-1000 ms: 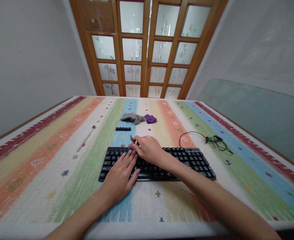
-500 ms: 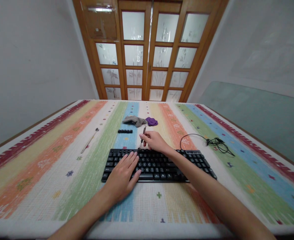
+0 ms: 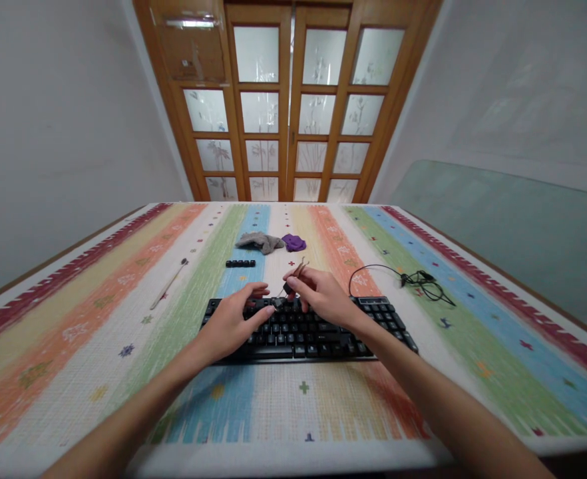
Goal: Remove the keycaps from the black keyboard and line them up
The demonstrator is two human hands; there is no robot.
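A black keyboard (image 3: 293, 339) with its number pad at the right lies on the table in front of me. Above its top row, my right hand (image 3: 318, 296) is closed on a slim tool (image 3: 301, 267) with a thin metal end; its exact kind is unclear. A small black keycap (image 3: 288, 287) shows at those same fingertips. My left hand (image 3: 233, 322) hovers over the keyboard's left part, its thumb and fingers apart and nothing seen between them. Beyond the keyboard, several loose black keycaps (image 3: 240, 263) stand in a short row.
A grey cloth (image 3: 259, 242) and a purple cloth (image 3: 294, 243) lie farther back. At the left is a thin brush (image 3: 170, 283). The keyboard's cable (image 3: 426, 283) is bundled at the right. A striped cloth (image 3: 98, 346) covers the table.
My left hand has lifted off the keys and its fingers have spread. The right hand has turned the tool, and a black keycap now shows at its fingertips. The view has shifted slightly.
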